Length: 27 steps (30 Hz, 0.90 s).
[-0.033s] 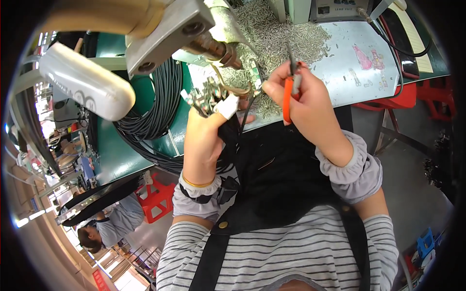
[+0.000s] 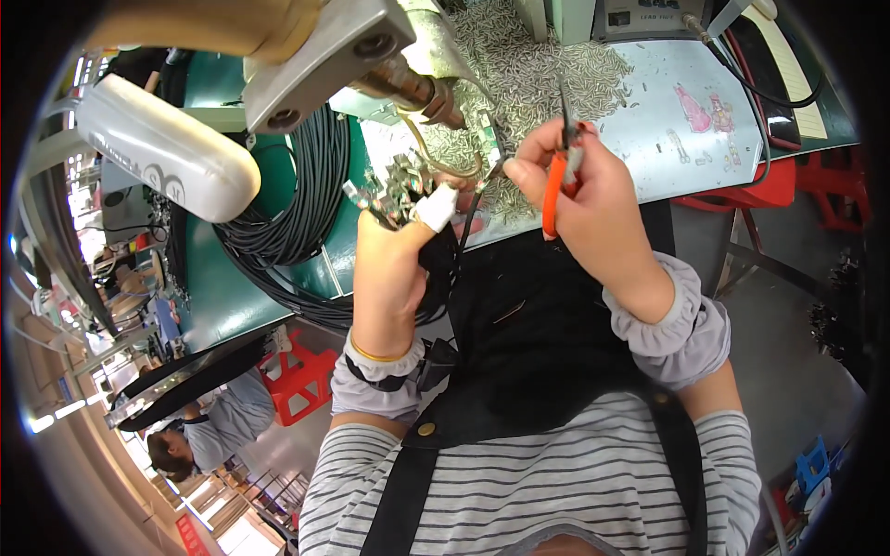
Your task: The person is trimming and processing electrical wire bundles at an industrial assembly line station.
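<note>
My left hand (image 2: 387, 264) is closed round a bundle of black cables (image 2: 436, 255) whose ends carry small green circuit boards and metal connectors (image 2: 400, 181). White wrapping (image 2: 436, 208) covers its thumb. One black cable (image 2: 469, 215) stands apart, rising toward a small green board (image 2: 487, 132). My right hand (image 2: 593, 190) is closed round an orange-handled tool (image 2: 554, 193) with a dark pointed tip aimed away from me. Its thumb and forefinger are close to that cable's upper end; whether they touch it is hard to see. A metal machine nozzle (image 2: 445, 107) hangs just beyond my left hand.
Many small metal pieces (image 2: 519, 56) cover the metal worktop (image 2: 649, 148). A large coil of black cable (image 2: 311, 218) lies on the green table at left. A white cylinder (image 2: 167, 148) and the machine's block (image 2: 324, 60) overhang the left side. Red stools (image 2: 301, 375) stand beside the tables.
My right hand and the orange-handled tool have shifted slightly right, and the tool's tip has swung a little. My left hand's bundle has moved only slightly.
</note>
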Each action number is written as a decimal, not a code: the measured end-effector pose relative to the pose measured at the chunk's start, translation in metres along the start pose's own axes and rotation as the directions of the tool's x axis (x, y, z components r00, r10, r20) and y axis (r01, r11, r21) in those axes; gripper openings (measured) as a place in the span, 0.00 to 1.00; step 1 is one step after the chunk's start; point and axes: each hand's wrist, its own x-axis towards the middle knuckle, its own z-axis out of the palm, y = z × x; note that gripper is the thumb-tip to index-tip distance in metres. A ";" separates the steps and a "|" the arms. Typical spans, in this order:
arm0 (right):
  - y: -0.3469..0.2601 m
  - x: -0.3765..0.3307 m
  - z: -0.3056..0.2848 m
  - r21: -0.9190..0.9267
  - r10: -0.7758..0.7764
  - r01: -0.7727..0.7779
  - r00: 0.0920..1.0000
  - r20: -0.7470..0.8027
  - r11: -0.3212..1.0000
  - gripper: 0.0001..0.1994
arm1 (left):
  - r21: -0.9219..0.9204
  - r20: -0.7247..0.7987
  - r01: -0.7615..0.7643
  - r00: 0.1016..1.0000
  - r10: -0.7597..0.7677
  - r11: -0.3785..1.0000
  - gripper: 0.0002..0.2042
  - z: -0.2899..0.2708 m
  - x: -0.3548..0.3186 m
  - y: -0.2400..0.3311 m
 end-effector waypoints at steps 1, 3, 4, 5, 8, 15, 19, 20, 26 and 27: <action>-0.002 -0.005 0.000 -0.038 -0.106 0.104 0.993 -0.045 0.994 0.06 | 0.082 -0.062 -0.062 0.996 0.067 0.995 0.10 0.001 -0.006 -0.002; -0.006 -0.013 0.001 -0.090 -0.173 0.175 0.985 0.022 0.980 0.05 | 0.170 -0.012 -0.100 0.995 0.103 0.980 0.09 0.000 -0.019 -0.006; -0.009 -0.016 0.001 -0.137 -0.234 0.245 0.968 0.092 0.960 0.05 | 0.256 0.040 -0.138 0.990 0.132 0.957 0.09 0.000 -0.024 -0.008; -0.010 -0.018 0.000 -0.179 -0.288 0.316 0.943 0.164 0.932 0.04 | 0.337 0.095 -0.179 0.983 0.155 0.924 0.08 -0.001 -0.026 -0.010; -0.014 -0.020 -0.008 -0.219 -0.113 0.164 0.967 0.226 0.962 0.04 | 0.264 0.098 -0.108 0.992 0.085 0.959 0.09 -0.005 -0.031 -0.017; -0.021 -0.031 -0.003 0.092 0.093 -0.106 0.986 0.135 0.990 0.04 | 0.180 0.074 -0.204 0.978 0.193 0.962 0.08 -0.003 -0.038 -0.020; -0.032 -0.028 -0.009 0.086 0.355 -0.397 0.884 0.305 0.914 0.07 | 0.313 0.118 -0.356 0.934 0.336 0.880 0.07 -0.008 -0.037 -0.027; -0.031 -0.025 -0.012 0.088 0.428 -0.500 0.809 0.404 0.861 0.08 | 0.377 0.145 -0.392 0.920 0.364 0.839 0.07 -0.009 -0.036 -0.029; -0.027 -0.018 -0.016 0.202 0.517 -0.770 0.573 0.636 0.606 0.11 | 0.345 0.164 -0.379 0.925 0.342 0.859 0.07 -0.001 -0.037 -0.026; -0.025 -0.020 -0.014 0.168 0.483 -0.674 0.660 0.576 0.720 0.09 | 0.161 0.173 -0.210 0.968 0.182 0.964 0.07 -0.006 -0.035 -0.024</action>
